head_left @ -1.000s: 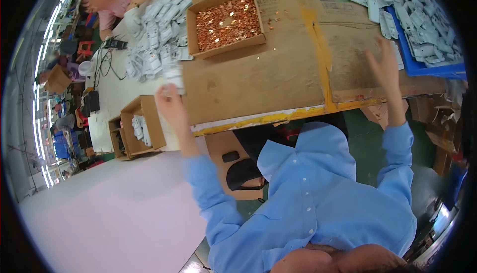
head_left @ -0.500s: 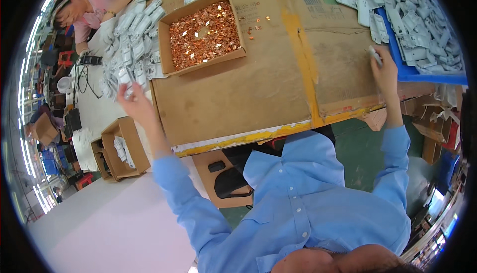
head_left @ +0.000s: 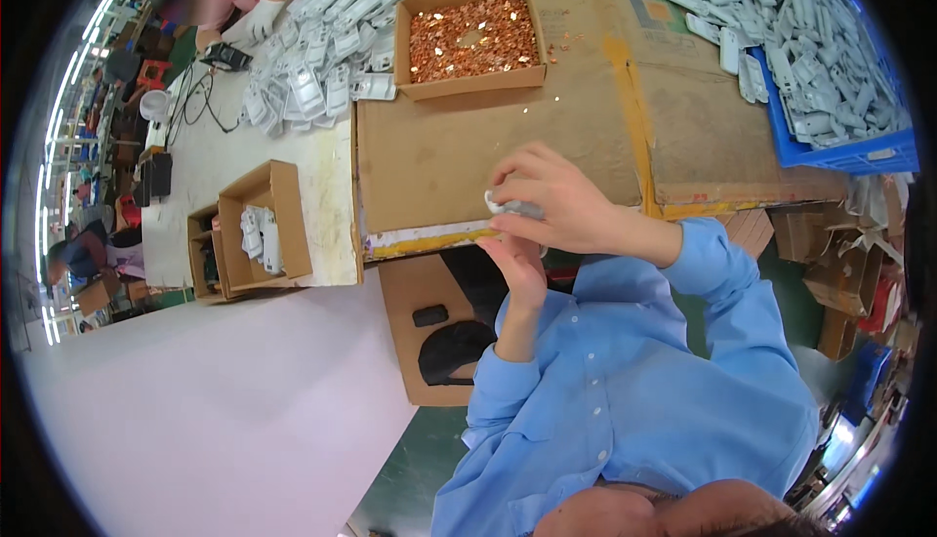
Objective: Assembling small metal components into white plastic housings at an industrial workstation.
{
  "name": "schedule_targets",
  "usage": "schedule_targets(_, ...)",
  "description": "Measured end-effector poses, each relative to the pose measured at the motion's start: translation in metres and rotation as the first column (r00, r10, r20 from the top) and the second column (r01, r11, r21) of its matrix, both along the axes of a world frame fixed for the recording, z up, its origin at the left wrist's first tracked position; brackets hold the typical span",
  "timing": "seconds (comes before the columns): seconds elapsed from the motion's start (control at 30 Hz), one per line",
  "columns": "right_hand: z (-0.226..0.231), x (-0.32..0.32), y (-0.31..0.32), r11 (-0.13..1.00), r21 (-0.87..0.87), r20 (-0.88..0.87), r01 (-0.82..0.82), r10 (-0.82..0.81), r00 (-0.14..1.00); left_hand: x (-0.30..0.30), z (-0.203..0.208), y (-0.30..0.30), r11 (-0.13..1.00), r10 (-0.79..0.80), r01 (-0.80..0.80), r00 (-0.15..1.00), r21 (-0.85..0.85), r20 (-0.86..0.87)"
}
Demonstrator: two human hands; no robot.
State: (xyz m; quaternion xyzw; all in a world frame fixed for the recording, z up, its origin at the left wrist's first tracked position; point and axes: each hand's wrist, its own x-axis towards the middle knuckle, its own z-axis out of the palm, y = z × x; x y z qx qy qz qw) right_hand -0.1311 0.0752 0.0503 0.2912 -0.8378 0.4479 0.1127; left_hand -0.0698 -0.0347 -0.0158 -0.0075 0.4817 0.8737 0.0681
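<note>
In front of my chest, above the table's near edge, my two hands are close together. My right hand (head_left: 556, 200) is closed around a small white and grey plastic housing (head_left: 522, 210); its white end sticks out at the fingertips. Just below, my left hand (head_left: 519, 268) is turned upward with thumb and fingers apart, partly covered by the right hand. Whether it touches the housing is hard to see. Beyond them stands a shallow cardboard box (head_left: 473, 85) full of small copper-coloured metal pieces (head_left: 478, 34).
White housings (head_left: 322, 68) lie heaped left of the box. A blue crate (head_left: 849, 158) at the far right overflows with more housings. Left of the table is a small carton (head_left: 291, 210) holding white parts. A co-worker's gloved hand (head_left: 256, 24) is beside the left heap.
My left hand has come from the left heap to the middle. My right hand has brought the housing over from beside the blue crate. The view has shifted slightly.
</note>
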Motion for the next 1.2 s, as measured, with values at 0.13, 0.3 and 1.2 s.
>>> schedule_targets(0.13, -0.004, -0.012, -0.015, 0.977, 0.064, 0.181, -0.205, 0.190, 0.965, 0.005, 0.001, -0.019, 0.968, 0.123, -0.168, 0.966, 0.187, 0.227)
schedule_targets(0.3, 0.001, -0.103, -0.008, 0.976, 0.214, 0.207, -0.035, -0.010, 0.978, 0.000, -0.010, -0.049, 0.954, 0.008, -0.057, 0.986, 0.294, 0.167)
schedule_targets(1.2, -0.027, -0.279, -0.021, 0.563, 0.786, 0.169, 0.258, -0.596, 0.785, -0.017, -0.012, -0.055, 0.975, -0.034, -0.019, 0.972, 0.223, 0.232)
